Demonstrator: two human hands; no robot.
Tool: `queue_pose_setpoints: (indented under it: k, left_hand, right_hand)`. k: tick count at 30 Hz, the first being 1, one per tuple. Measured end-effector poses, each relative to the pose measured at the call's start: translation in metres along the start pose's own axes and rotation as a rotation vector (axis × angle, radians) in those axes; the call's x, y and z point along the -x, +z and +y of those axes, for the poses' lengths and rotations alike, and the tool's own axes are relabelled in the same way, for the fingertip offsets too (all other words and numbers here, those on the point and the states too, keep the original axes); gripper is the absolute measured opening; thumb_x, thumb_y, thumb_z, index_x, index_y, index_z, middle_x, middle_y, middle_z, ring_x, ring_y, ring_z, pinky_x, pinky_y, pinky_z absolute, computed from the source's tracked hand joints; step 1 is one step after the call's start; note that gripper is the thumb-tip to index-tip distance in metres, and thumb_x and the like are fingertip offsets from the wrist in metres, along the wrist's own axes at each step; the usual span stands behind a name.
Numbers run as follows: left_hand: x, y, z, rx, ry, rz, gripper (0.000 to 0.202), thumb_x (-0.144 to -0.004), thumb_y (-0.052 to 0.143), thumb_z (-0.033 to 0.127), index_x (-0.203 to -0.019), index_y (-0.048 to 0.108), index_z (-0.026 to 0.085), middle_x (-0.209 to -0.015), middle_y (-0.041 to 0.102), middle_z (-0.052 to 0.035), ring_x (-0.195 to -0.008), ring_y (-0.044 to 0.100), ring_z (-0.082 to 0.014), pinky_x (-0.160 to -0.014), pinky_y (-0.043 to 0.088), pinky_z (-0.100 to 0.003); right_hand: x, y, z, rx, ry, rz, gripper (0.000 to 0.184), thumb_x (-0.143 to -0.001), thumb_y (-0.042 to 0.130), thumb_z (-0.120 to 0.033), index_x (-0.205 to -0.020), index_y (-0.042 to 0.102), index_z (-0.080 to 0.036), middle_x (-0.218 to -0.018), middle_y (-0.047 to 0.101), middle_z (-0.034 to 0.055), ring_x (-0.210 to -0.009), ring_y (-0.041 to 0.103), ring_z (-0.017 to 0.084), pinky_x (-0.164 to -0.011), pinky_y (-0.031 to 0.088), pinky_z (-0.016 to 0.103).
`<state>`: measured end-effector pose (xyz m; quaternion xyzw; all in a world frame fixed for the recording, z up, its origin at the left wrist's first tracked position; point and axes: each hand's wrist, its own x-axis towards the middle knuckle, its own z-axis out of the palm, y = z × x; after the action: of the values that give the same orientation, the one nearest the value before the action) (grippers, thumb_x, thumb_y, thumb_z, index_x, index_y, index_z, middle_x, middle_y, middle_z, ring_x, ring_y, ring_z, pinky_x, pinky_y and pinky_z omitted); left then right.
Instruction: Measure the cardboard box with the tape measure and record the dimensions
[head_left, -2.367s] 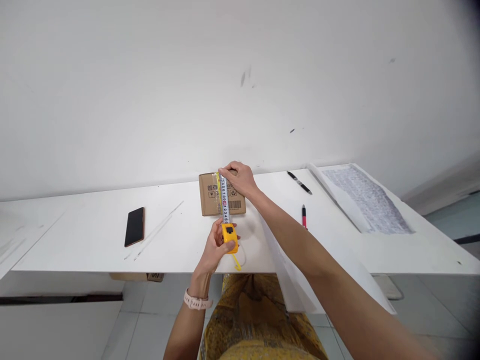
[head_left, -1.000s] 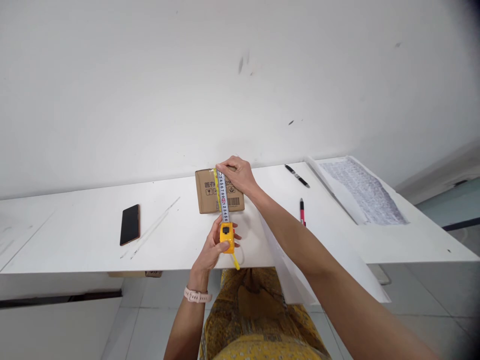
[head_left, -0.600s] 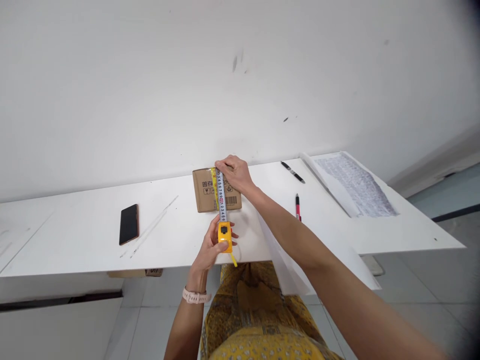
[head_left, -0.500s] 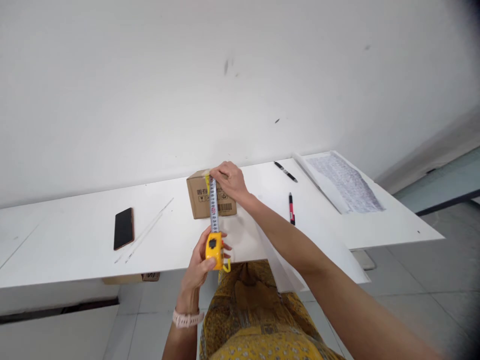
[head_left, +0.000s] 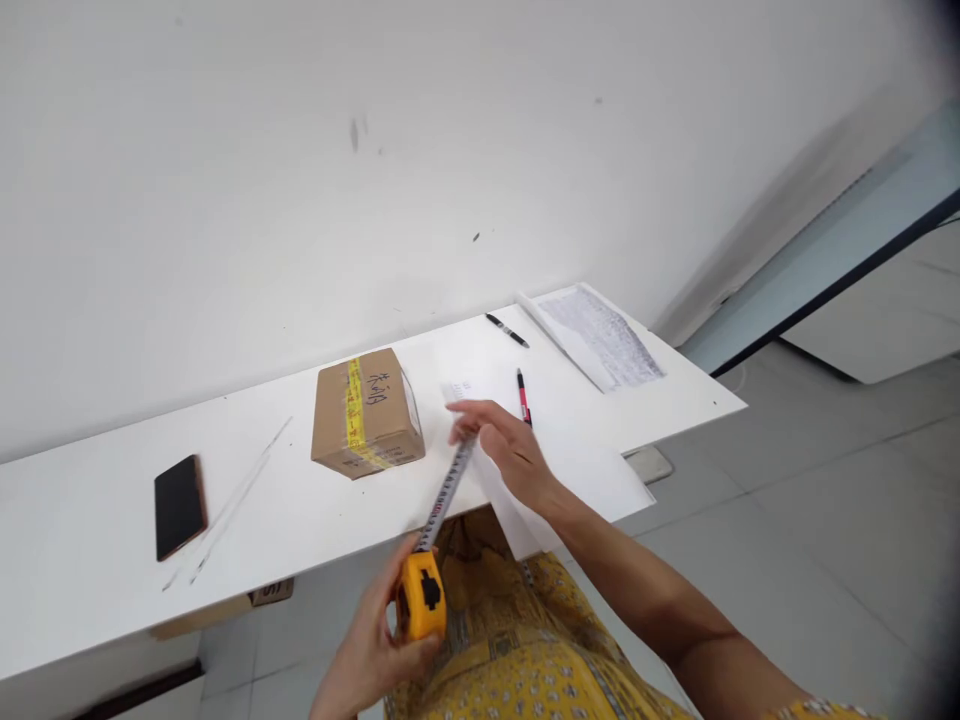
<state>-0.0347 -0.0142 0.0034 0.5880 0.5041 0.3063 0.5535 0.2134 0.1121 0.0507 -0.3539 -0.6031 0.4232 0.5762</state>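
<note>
My left hand (head_left: pixel 379 630) is wrapped around the yellow case of a tape measure (head_left: pixel 424 597) in front of the table's edge. Its silver blade (head_left: pixel 444 495) sticks out of the case, slanting up and right over the table edge. At the far end of the blade is my right hand (head_left: pixel 510 450), with curled fingers around the tip and the index finger stretched to the left. Left of that hand, a brown cardboard box (head_left: pixel 334 400) rests on the table with yellow tape and handwriting on top. The blade is apart from the box.
On the white table (head_left: pixel 97 520) lie a phone (head_left: pixel 180 507) at left, a black pen (head_left: pixel 507 330), a red and black pen (head_left: pixel 523 396) and a written sheet (head_left: pixel 600 340). Blank paper (head_left: pixel 577 475) overhangs the front edge. A wall stands behind.
Both hands have brought the tape measure off the box, toward me and rightward past it. The box is turned, showing its taped top. The view has swung right.
</note>
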Motion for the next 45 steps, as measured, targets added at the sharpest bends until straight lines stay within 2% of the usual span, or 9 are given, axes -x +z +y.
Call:
queue_pose_setpoints:
  k: [5, 14, 18, 22, 26, 30, 36, 40, 45]
  left_hand:
    - [-0.036, 0.031, 0.021, -0.242, 0.112, -0.142, 0.092, -0.063, 0.074, 0.01, -0.147, 0.044, 0.034, -0.133, 0.063, -0.0086, -0.109, 0.063, -0.032, -0.095, 0.052, -0.044]
    - [-0.098, 0.064, 0.088, -0.439, 0.394, -0.203, 0.092, -0.075, 0.073, 0.022, -0.152, 0.023, 0.031, -0.126, 0.06, -0.0107, -0.098, 0.065, -0.0274, -0.083, 0.052, -0.038]
    - [-0.133, 0.068, 0.1, -0.624, 0.446, -0.192, 0.091, -0.077, 0.069, 0.025, -0.153, 0.018, 0.029, -0.125, 0.056, -0.0101, -0.099, 0.063, -0.0263, -0.084, 0.051, -0.039]
    - [-0.177, 0.074, 0.098, -0.85, 0.395, -0.209, 0.08, -0.081, 0.061, 0.028, -0.151, 0.023, 0.024, -0.12, 0.054, -0.0095, -0.096, 0.062, -0.027, -0.081, 0.052, -0.041]
    - [-0.203, 0.071, 0.083, -0.998, 0.292, -0.224, 0.075, -0.08, 0.061, 0.031, -0.147, 0.03, 0.018, -0.118, 0.056, -0.0117, -0.095, 0.063, -0.031, -0.079, 0.052, -0.043]
    - [-0.208, 0.061, 0.065, -1.004, 0.341, -0.269, 0.077, -0.079, 0.064, 0.034, -0.146, 0.032, 0.015, -0.119, 0.057, -0.0131, -0.108, 0.058, -0.034, -0.089, 0.051, -0.046]
    - [-0.215, 0.053, 0.045, -0.947, 0.408, -0.325, 0.08, -0.075, 0.072, 0.035, -0.144, 0.038, 0.012, -0.15, 0.042, -0.0212, -0.146, 0.027, -0.0395, -0.117, 0.031, -0.051]
    - [-0.222, 0.049, 0.043, -0.958, 0.355, -0.375, 0.089, -0.076, 0.073, 0.051, -0.149, 0.037, 0.014, -0.162, 0.029, -0.0193, -0.153, 0.011, -0.0399, -0.124, 0.017, -0.053]
    - [-0.223, 0.044, 0.049, -0.902, 0.289, -0.391, 0.098, -0.083, 0.052, 0.075, -0.155, 0.027, 0.014, -0.165, 0.023, -0.0186, -0.154, 0.01, -0.0346, -0.125, 0.013, -0.051]
  right_hand:
    - [0.033, -0.051, -0.005, 0.077, 0.148, 0.168, 0.029, -0.091, 0.059, -0.05, -0.078, 0.071, -0.027, -0.064, 0.059, 0.0023, -0.055, 0.052, 0.017, -0.048, 0.045, 0.032]
    - [0.058, -0.05, 0.011, 0.348, -0.076, 0.149, 0.018, -0.096, 0.053, -0.033, -0.099, 0.07, -0.027, -0.087, 0.072, 0.0054, -0.074, 0.067, 0.019, -0.064, 0.053, 0.033]
    - [0.022, -0.084, 0.026, 0.65, 0.18, 0.346, 0.032, -0.099, 0.044, -0.046, -0.1, 0.064, -0.022, -0.086, 0.071, 0.0056, -0.073, 0.066, 0.019, -0.062, 0.047, 0.03]
    - [-0.03, -0.105, 0.063, 1.06, 0.504, 0.145, 0.037, -0.097, 0.045, -0.053, -0.107, 0.058, -0.02, -0.077, 0.071, 0.0065, -0.076, 0.067, 0.026, -0.07, 0.043, 0.034]
    - [-0.058, -0.103, 0.094, 1.221, 0.539, -0.128, 0.039, -0.093, 0.055, -0.042, -0.121, 0.055, -0.015, -0.096, 0.074, 0.0159, -0.09, 0.068, 0.032, -0.075, 0.044, 0.037]
    - [-0.062, -0.108, 0.105, 0.89, 0.48, -0.115, 0.028, -0.089, 0.049, -0.019, -0.113, 0.064, -0.018, -0.095, 0.075, 0.0105, -0.091, 0.069, 0.026, -0.08, 0.047, 0.037]
    - [-0.069, -0.114, 0.104, -0.078, 0.382, 0.083, 0.027, -0.083, 0.063, -0.035, -0.107, 0.066, -0.021, -0.106, 0.076, 0.0084, -0.104, 0.069, 0.023, -0.093, 0.051, 0.039]
    - [-0.077, -0.091, 0.114, -0.013, 0.299, 0.146, 0.034, -0.075, 0.077, -0.045, -0.096, 0.062, -0.023, -0.077, 0.071, 0.0011, -0.08, 0.067, 0.018, -0.081, 0.051, 0.035]
    - [-0.083, -0.059, 0.13, 0.101, 0.309, 0.261, 0.039, -0.089, 0.057, -0.057, -0.071, 0.052, -0.023, -0.053, 0.042, -0.0063, -0.052, 0.044, 0.012, -0.056, 0.039, 0.028]
